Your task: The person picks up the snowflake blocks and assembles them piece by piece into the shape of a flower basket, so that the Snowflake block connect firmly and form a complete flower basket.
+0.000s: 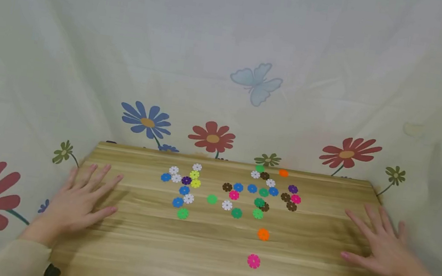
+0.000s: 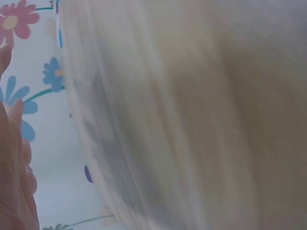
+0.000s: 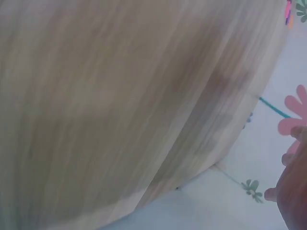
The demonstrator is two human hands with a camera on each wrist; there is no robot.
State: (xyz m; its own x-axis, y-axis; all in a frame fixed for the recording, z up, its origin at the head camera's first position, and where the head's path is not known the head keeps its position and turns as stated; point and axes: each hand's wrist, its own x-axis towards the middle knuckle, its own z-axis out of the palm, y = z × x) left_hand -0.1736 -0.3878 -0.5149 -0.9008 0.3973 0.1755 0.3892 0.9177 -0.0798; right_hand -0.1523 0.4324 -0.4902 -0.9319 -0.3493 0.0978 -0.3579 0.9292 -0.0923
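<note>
Both hands are spread with straight fingers over the two sides of the table, holding nothing. My left hand (image 1: 78, 200) is over the left edge, and my right hand (image 1: 386, 246) is over the right edge. Between them lie several flat, notched plastic discs shaped like small flowers. A pink disc (image 1: 253, 261) lies closest to the front, with an orange disc (image 1: 263, 234) behind it. A green disc (image 1: 182, 213) ends the left group; a purple disc (image 1: 292, 189) is at the right. In the wrist views, the left hand (image 2: 14, 167) and right hand (image 3: 295, 187) show only partly.
The wood-grain table (image 1: 185, 270) has its far edge against a pale cloth (image 1: 198, 59) printed with flowers and a butterfly. This cloth also hangs along both sides. Another orange disc (image 1: 283, 173) lies right at the table's far edge.
</note>
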